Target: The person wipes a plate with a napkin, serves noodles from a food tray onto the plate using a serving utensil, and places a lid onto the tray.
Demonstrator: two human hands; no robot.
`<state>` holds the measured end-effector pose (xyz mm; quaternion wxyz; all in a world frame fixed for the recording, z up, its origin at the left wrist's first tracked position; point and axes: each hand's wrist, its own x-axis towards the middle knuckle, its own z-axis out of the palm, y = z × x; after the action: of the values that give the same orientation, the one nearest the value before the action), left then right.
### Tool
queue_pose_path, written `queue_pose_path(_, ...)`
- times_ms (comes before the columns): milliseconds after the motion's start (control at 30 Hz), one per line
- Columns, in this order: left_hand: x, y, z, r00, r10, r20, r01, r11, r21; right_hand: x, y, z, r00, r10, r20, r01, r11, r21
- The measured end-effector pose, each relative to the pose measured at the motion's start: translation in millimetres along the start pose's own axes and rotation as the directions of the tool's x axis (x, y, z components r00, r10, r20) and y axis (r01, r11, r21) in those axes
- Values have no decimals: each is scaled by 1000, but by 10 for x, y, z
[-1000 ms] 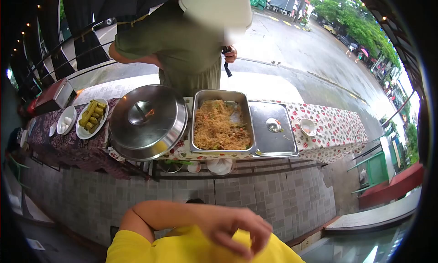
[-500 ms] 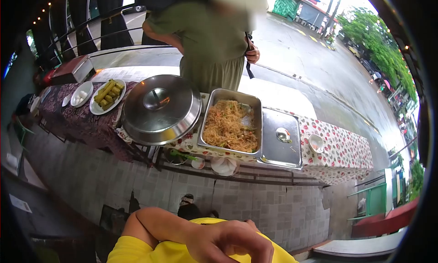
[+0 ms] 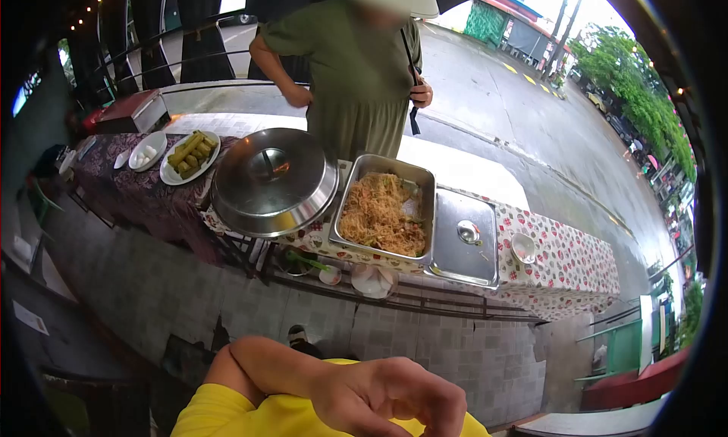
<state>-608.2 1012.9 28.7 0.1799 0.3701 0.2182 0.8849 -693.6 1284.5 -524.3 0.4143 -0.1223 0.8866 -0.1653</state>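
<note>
At the far left, a boxy metal case (image 3: pixel 135 112) stands at the end of the table (image 3: pixel 560 243), whose cloth is dark and patterned on this side. In front of it a white bowl (image 3: pixel 139 165) holds pale round pieces, and just beside that a white oval plate (image 3: pixel 171 177) carries stacked green-brown wrapped pieces (image 3: pixel 192 153). Next comes a big domed steel lid (image 3: pixel 274 180), handle upward.

Behind it stands a person (image 3: pixel 356 80) in an olive dress — one hand at the waist, the other at a black strap (image 3: pixel 415 111). Below the tabletop are a dark bowl with something green in it, a small container and a whitish bundle (image 3: pixel 372 281).

Nearest me is the yellow-shirted wearer, left arm bent across the body. The left hand (image 3: pixel 388 395) is in front of the shirt (image 3: pixel 288 417), its fingers curled; the lower edge of the view cuts them off, so I cannot tell whether they meet or hold anything. The right hand is out of view.

The noodles (image 3: pixel 381 215) lie heaped in a deep steel tray (image 3: pixel 428 198) at the table's middle, well apart from that hand. Touching the tray on its right is a flat steel lid (image 3: pixel 452 256) with a round recess, then — on the strawberry-print cloth — a small whitish bowl (image 3: pixel 523 248).
</note>
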Motion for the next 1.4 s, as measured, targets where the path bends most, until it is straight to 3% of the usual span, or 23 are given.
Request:
queue_pose_path(167, 39, -83, -100, 972, -39, 232, 11, 993, 121, 22, 72, -53, 997, 65, -35, -66, 998, -14)
queue_pose_path(267, -22, -76, -126, 964, -59, 260, 4, 979, 205, -273, -240, -314, 989, 150, -11, -150, 988, 31)
queue_pose_path(300, -48, -72, -128, 967, -43, 251, -16, 974, 226, -305, -221, -294, 984, 176, 8, -176, 984, 20)
queue_pose_path(367, -87, -59, -135, 976, -12, 218, -39, 972, 230, -252, -219, -327, 997, 25, 67, -24, 999, -23)
queue_pose_path(467, -125, -40, -191, 986, 29, 163, -60, 981, 184, -224, -280, -328, 1000, -23, 18, 23, 1000, -2)
queue_pose_path(567, -133, -46, -213, 990, 52, 135, -67, 992, 109, -13, -136, -155, 1000, 13, -16, -14, 1000, -12)
queue_pose_path(633, -134, -20, -217, 992, 40, 122, -52, 994, 99, -271, -485, -428, 996, 90, -27, -90, 996, -9)
queue_pose_path(767, -122, 31, -252, 985, 1, 174, -25, 990, 138, -290, -449, -444, 1000, 11, 28, -11, 1000, -21)
queue_pose_path(900, -174, 124, -285, 964, -117, 238, 70, 977, 200, -313, -492, -381, 995, 53, 87, -47, 997, -67)
queue_pose_path(1100, -349, 237, -258, 994, 27, 107, -50, 973, 225, -124, -615, -228, 976, 12, 216, 38, 973, -226)
queue_pose_path(1133, -410, 271, -255, 996, 33, 81, -50, 974, 223, -39, -649, -175, 974, 73, 213, -21, 971, -236)
queue_pose_path(1200, -555, 332, -260, 999, 34, 29, -39, 980, 195, 196, -712, -147, 892, -134, 431, 371, 762, -530)
queue_pose_path(1333, -811, 620, -287, 996, 47, 78, -63, 971, 230, 608, -709, 35, 901, -415, 128, 419, 750, -513)
queue_pose_path(1400, -983, 785, -286, 995, 63, 76, -77, 977, 201, 555, -1095, -15, 991, -131, 38, 136, 964, -227)
